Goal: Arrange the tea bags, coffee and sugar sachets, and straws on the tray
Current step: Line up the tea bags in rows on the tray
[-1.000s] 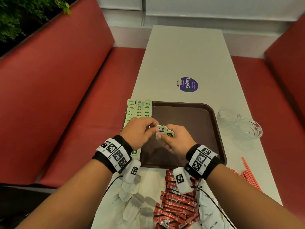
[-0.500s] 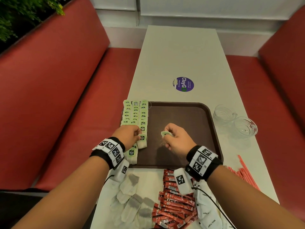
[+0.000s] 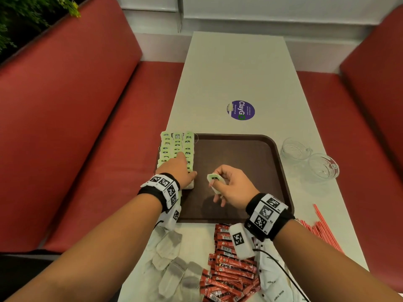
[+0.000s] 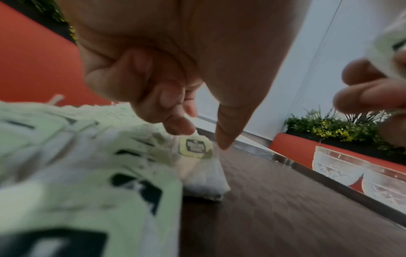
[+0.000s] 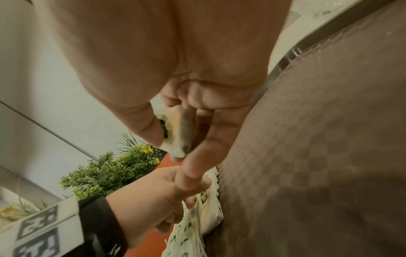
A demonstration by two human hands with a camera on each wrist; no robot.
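Sachets: red coffee sticks [image 3: 229, 267] in a loose heap at the near edge of the worktop [image 3: 235, 68], white sugar packets [image 3: 274, 277] just right of them, half under the right wrist band
Loose bags: a few plain tea bags [image 3: 172, 264] scattered left of the red heap, off the tray
Straws: red straws [image 3: 322, 227] lying on the worktop to the right, past the tray's near right corner
Tray: brown tray [image 3: 239, 153] sits mid-worktop, mostly bare in the middle and right
Left hand: left hand [image 3: 177, 168] is down on the green rows at the tray's left side, thumb and curled fingers [image 4: 175, 121] pinching the nearest bag of the right-hand row by its top, so it's grasping that one
Right hand: right hand [image 3: 234, 188] hovers over the tray's middle, thumb and fingers clamped on one held bag [image 3: 214, 179], green tag facing up; the wrist view is pretty blurry but the pinch shows
Rows: green-tagged bags [image 3: 176, 144] laid in three neat overlapping rows along the tray's left edge, running away from the person
Glasses: two clear cups [image 3: 309, 158] on the worktop right of the tray, side by side
Sticker: round purple sticker [image 3: 241, 110] on the worktop beyond the tray
Seats: red benches [image 3: 65, 127] on both sides
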